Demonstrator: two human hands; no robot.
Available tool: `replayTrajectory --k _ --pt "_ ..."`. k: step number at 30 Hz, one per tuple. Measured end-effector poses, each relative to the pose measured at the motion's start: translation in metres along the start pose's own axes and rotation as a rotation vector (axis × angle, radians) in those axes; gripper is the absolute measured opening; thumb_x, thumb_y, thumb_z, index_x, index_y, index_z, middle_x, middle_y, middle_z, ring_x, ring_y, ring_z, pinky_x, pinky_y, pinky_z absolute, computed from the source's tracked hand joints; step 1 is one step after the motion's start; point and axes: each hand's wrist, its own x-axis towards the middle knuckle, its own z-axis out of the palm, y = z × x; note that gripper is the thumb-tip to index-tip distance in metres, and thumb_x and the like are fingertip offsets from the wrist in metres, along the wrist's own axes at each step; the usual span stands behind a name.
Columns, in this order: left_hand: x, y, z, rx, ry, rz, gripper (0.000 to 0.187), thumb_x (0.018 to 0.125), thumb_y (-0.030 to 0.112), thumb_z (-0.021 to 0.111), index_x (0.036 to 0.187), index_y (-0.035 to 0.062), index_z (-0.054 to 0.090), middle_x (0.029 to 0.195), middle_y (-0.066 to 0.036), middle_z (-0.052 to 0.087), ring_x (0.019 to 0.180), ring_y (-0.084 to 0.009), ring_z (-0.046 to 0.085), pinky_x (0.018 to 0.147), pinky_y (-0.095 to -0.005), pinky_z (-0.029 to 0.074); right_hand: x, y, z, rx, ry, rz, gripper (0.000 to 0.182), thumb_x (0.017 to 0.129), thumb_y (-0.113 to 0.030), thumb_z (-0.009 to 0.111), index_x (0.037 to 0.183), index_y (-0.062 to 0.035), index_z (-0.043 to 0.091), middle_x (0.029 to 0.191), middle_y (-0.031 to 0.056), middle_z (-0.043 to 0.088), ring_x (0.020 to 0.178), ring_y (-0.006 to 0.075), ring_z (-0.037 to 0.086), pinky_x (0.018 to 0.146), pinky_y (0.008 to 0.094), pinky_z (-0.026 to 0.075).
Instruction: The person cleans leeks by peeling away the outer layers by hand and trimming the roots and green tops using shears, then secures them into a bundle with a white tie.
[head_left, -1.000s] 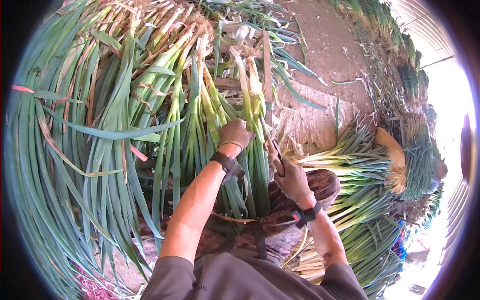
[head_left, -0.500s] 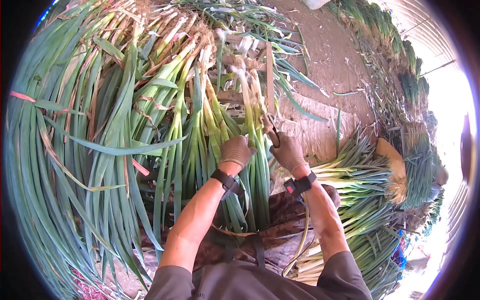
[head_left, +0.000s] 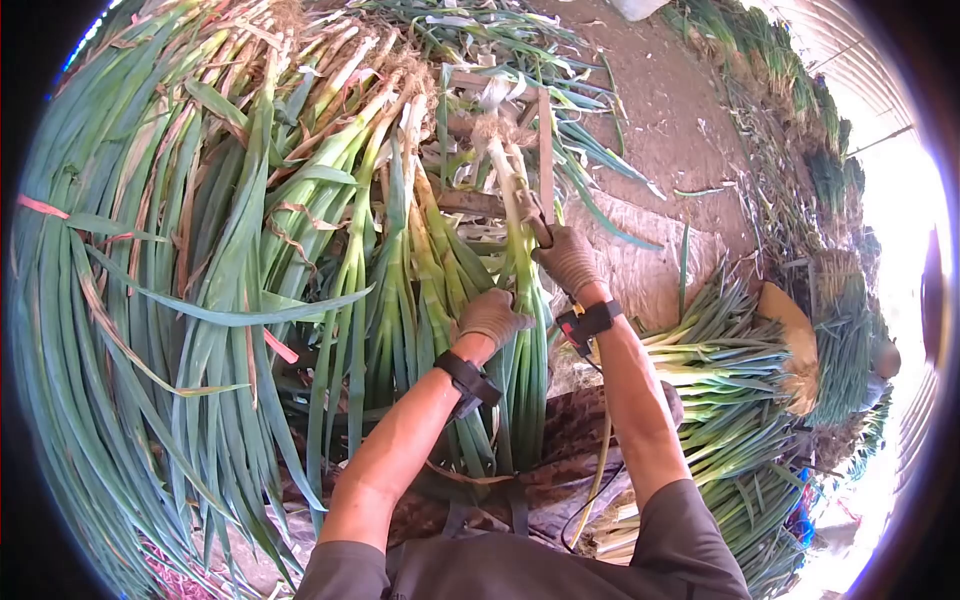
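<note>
Left hand (head_left: 493, 318) curled around green onions (head_left: 518, 258), I saw. Right hand (head_left: 572, 260) clasped a dark tool (head_left: 541, 234) beside their pale stalks.

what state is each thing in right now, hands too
held onions: roots on, leaves uncut
tool: gripped; can't tell if running
left hand: gloved, closed around the held onions
right hand: gloved, closed on the tool
left pile: roots on, some leaves dried
right pile: laid flat, stacked
hose: hanging, slightly bent
</note>
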Motion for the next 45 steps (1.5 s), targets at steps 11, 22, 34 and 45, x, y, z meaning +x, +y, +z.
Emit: replayTrajectory --k 11,22,34,45 --pt "-0.032 0.020 0.032 0.070 0.145 0.059 0.057 0.075 0.039 0.084 0.108 -0.0019 0.062 0.102 -0.025 0.070 0.100 -0.0383 0.069 0.087 -0.0479 0.054 -0.130 0.016 -0.050 0.161 -0.074 0.064 0.030 0.080 -0.022 0.074 0.089 0.0052 0.064 0.070 0.0180 0.060 0.064 0.0275 0.059 0.065 0.0422 0.048" --pt "-0.035 -0.020 0.053 -0.861 -0.002 0.136 0.056 0.070 0.011 0.086 0.117 -0.0038 0.061 0.104 -0.007 0.069 0.092 -0.0168 0.064 0.088 -0.0312 0.052 -0.248 0.004 -0.083 0.380 -0.180 0.199 0.032 0.082 -0.018 0.072 0.102 0.0057 0.066 0.075 0.0170 0.062 0.069 0.0195 0.058 0.071 0.0371 0.051" --pt "-0.066 0.005 0.021 -0.953 -0.137 0.158 0.069 0.076 0.013 0.085 0.134 -0.0040 0.052 0.122 -0.008 0.063 0.110 -0.0172 0.058 0.101 -0.0301 0.045 -0.288 0.022 -0.104 0.341 -0.231 0.093 0.037 0.080 -0.014 0.074 0.112 0.0025 0.066 0.088 0.0182 0.070 0.081 0.0239 0.069 0.080 0.0361 0.054" --pt "-0.054 -0.006 0.041 -1.036 -0.130 0.077 0.059 0.098 0.037 0.066 0.139 -0.0008 0.047 0.116 -0.005 0.063 0.102 -0.0112 0.060 0.088 -0.0259 0.049 -0.255 0.007 -0.115 0.263 -0.221 0.095 0.029 0.083 -0.021 0.072 0.095 0.0031 0.063 0.075 0.0161 0.062 0.070 0.0227 0.058 0.070 0.0377 0.049"
